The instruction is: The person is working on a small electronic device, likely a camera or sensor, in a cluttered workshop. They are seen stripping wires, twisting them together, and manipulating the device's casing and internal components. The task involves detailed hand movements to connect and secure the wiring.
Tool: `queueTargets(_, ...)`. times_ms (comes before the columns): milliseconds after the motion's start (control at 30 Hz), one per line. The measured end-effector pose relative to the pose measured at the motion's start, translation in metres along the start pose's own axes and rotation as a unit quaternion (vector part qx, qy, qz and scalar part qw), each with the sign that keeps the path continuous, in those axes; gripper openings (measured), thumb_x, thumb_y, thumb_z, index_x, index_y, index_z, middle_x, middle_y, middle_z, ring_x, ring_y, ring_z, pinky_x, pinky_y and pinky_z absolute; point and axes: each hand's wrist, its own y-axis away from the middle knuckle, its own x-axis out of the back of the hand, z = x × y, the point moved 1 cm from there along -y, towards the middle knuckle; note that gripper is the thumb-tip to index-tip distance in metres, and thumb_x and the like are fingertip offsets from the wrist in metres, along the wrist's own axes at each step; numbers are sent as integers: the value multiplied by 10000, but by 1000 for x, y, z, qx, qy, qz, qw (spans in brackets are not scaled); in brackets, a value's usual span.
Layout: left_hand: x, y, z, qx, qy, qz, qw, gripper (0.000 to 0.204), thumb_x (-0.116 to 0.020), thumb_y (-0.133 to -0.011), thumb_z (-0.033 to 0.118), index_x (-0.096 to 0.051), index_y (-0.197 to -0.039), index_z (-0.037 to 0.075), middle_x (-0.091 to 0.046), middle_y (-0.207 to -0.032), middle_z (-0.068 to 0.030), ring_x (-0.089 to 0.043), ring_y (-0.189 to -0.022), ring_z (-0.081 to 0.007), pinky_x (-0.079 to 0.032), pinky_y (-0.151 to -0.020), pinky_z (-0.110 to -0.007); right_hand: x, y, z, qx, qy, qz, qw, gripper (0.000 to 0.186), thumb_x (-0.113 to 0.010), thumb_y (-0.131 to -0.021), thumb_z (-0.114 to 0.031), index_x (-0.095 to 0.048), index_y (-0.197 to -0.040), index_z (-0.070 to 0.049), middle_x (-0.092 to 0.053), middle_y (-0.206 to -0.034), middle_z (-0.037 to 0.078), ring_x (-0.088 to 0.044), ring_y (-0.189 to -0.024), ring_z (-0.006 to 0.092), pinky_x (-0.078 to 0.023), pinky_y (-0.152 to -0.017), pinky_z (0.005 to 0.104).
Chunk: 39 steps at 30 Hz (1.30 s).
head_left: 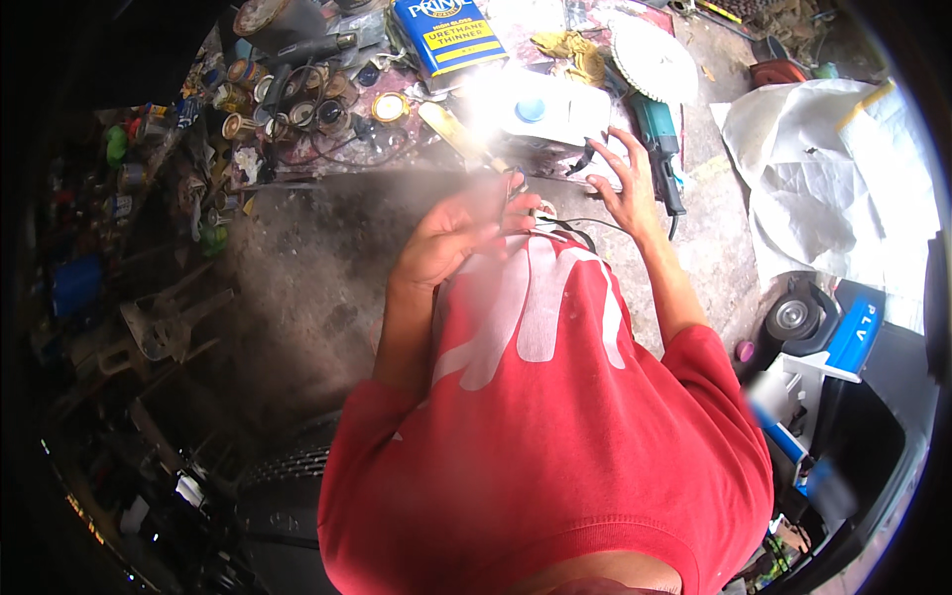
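Note:
My left hand (451,233) is raised in front of my red shirt, its fingers curled together around something small and dark that I cannot make out. To its right, my right hand (632,188) has its fingers spread, and their tips are beside a white jug (570,107) with a blue cap. A small black piece (581,159) lies close to these fingertips; whether they touch it I cannot tell. Glare hides part of the jug. A pale flat stick (446,131) lies beyond my left hand. Below my hands runs a thin dark cable (585,220).
On the cluttered worktop stand a blue and yellow thinner can (451,40), several small tins and an open tin (390,106). A teal power tool (654,129) lies right of the jug, near a white round disc (654,59). White sheeting (813,178) and a wheeled blue-grey machine (793,317) are at right.

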Motion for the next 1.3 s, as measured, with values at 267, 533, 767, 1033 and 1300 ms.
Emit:
queueTargets(267,-14,-2,-2,-32,-136,31,990,318,-560,-965,22,-533,-1281,-4,-647,-1205,-142,-640,-993,-127,-481,-712,-214,20,-7,-62,-51,-226,0,973,463,-736,-836,-69,-621,-1283,-31,-645,-1250,145,-601,-1177,271,-456,-1015,384)
queueTargets(533,-19,7,18,-52,-270,204,940,187,-634,-917,-43,-596,-1097,-16,-704,-959,-83,-633,-794,-69,-495,-628,-200,36,-20,-134,-150,-456,-138,867,159,-694,-895,-21,-667,-1050,1,-686,-984,50,-631,-893,125,-504,-820,288)
queueTargets(767,1,27,25,-69,-253,186,947,93,-656,-925,-5,-639,-1016,-17,-697,-895,-74,-704,-848,-127,-532,-642,-214,31,-12,-186,-248,-535,-73,804,153,-671,-923,-10,-616,-1066,0,-662,-950,35,-595,-844,83,-479,-742,234)
queueTargets(1033,15,53,47,25,-247,56,967,159,-639,-969,117,-670,-1046,-19,-721,-865,-85,-715,-801,-144,-510,-585,-212,3,14,-222,-297,-714,46,632,340,-642,-923,17,-481,-1211,-64,-683,-966,69,-595,-780,91,-407,-608,218)
queueTargets(1300,34,72,45,90,-240,83,963,197,-649,-970,165,-684,-1013,-24,-722,-870,-84,-714,-763,-137,-499,-576,-202,-6,24,-275,-167,-286,140,933,119,-706,-844,19,-686,-959,-4,-675,-1083,111,-662,-976,209,-527,-821,324)
